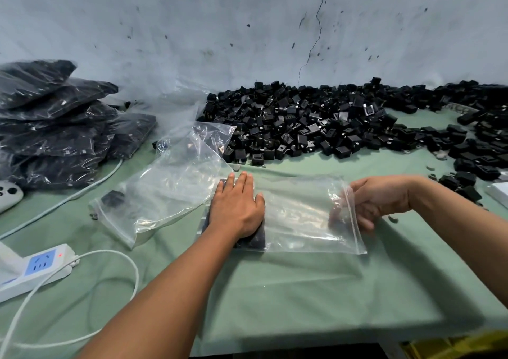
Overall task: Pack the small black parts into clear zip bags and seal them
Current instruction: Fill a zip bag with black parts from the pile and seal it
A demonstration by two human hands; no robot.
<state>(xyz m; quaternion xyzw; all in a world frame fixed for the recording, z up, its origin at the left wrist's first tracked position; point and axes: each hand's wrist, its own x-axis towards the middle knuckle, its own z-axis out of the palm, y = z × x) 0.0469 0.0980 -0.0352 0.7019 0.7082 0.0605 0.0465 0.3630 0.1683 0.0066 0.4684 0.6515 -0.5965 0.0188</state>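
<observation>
Clear zip bag (299,215) lies flat on the green cloth (275,290) near the table's front edge, thin, limp and probably slippery, with small black parts (253,239) bunched at its closed left end. The left hand (236,210) presses flat, fingers straight, on that weighted end, while the right hand (379,199) pinches the stiffer zip strip at the open mouth, likely the best place to grip. Behind lies the loose heap of parts (316,122), with filled bags (55,122) stacked far left.
</observation>
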